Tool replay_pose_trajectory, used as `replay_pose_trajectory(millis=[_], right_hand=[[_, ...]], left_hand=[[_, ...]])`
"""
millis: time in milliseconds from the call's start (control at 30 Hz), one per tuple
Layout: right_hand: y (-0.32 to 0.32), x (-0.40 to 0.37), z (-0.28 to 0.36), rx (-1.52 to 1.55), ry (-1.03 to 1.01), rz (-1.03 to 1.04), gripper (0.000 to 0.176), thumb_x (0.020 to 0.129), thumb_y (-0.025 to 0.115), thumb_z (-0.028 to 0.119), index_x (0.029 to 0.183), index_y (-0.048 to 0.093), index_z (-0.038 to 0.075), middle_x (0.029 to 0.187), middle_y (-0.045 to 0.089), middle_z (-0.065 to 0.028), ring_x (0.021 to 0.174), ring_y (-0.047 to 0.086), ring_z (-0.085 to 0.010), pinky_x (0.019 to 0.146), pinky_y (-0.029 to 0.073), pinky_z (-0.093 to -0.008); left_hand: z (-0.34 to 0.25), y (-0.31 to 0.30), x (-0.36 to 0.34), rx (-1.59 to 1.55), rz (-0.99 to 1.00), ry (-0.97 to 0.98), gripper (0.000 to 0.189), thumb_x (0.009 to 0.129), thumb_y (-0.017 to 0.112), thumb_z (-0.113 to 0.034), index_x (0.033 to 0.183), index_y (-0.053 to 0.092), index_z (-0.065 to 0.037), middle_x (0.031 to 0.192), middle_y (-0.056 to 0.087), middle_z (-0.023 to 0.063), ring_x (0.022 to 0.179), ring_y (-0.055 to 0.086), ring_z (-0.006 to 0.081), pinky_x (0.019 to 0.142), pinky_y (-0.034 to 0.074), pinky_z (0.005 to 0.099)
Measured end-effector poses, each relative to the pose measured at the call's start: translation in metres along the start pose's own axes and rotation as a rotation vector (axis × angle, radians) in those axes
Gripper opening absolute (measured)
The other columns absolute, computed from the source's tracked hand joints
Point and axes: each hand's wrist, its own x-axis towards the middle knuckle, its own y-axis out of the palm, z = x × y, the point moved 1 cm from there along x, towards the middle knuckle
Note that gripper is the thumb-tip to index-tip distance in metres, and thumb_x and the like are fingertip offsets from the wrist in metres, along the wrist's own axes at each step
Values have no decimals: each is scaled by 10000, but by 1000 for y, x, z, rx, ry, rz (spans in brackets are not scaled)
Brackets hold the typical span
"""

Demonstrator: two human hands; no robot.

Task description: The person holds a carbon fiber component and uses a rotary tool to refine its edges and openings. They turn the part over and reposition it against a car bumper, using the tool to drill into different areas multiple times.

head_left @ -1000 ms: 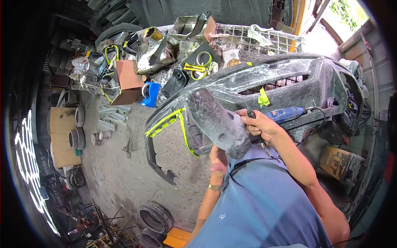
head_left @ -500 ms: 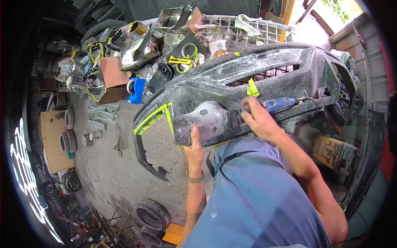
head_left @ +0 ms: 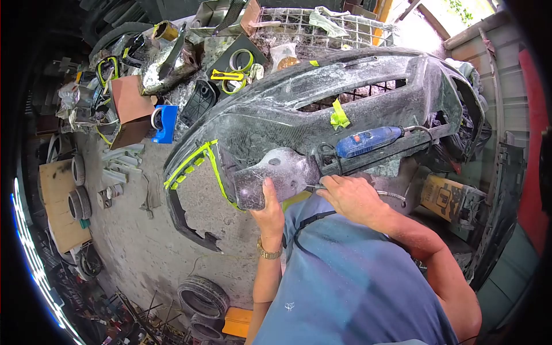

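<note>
My left hand (head_left: 269,210) grips a dusty grey moulded part (head_left: 270,175) with a hole in it, thumb on top and the other fingers hidden underneath. My right hand (head_left: 351,198) is closed around the slim handpiece of a flexible shaft (head_left: 391,196), its thin tip at the part's lower right edge. Above that hand, a blue rotary tool (head_left: 368,142) lies on a large, dusty black car bumper (head_left: 259,129). A dark cable guard or coil sits beside the tool's left end. Yellow-green masking tape (head_left: 215,172) edges the bumper's left end.
A blue tape dispenser (head_left: 165,123), a yellow cutter (head_left: 227,75) and tape rolls (head_left: 241,60) lie behind the bumper among boxes and scraps. Tyres (head_left: 203,296) rest on the concrete floor (head_left: 149,230). A cardboard box (head_left: 445,197) stands at the right.
My right hand has moved down from beside the blue rotary tool to the grey part's lower edge, now with the flexible shaft in it. The view has shifted slightly.
</note>
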Motion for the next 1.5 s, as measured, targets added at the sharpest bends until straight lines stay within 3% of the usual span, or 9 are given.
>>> replay_pose_trajectory(millis=[233,300,500,600,1167,1500], right_hand=[[7,10,6,-69,-18,4,283,966,532,306,916,567,29,803,649,-140,737,680,-318,618,553,-437],[7,8,7,-86,-34,-7,268,944,569,305,1030,581,51,787,654,-130,719,678,-318,604,546,-425],[14,5,8,-25,28,15,276,954,554,308,1046,577,49,836,662,-155,773,672,-355,638,540,-454],[17,2,7,-13,7,-53,264,964,538,298,967,549,34,791,647,-147,731,676,-342,622,547,-451],[18,2,4,87,28,-5,288,972,525,305,1027,554,24,849,665,-176,769,670,-387,647,532,-493],[18,1,5,78,45,15,287,975,517,305,998,548,21,851,665,-188,768,664,-400,666,525,-510]], left_hand=[[-1,1,-4,16,-37,-10,277,976,600,-164,1150,591,51,1124,634,92,999,589,165,868,476,332],[0,0,-5,7,-31,-2,278,975,602,-165,1150,590,50,1124,633,92,999,588,166,869,476,333],[1,1,-3,18,-32,54,267,972,605,-160,1144,592,44,1102,637,89,973,593,167,850,478,335],[2,1,-4,42,-24,79,252,972,604,-156,1126,600,43,1080,643,87,954,596,167,836,480,335],[-4,2,-5,42,-33,34,238,961,614,-126,1094,621,70,1049,662,96,928,610,167,818,490,332],[-2,6,-3,38,-57,103,246,959,617,-121,1114,605,68,1070,652,103,942,606,164,831,487,325]])
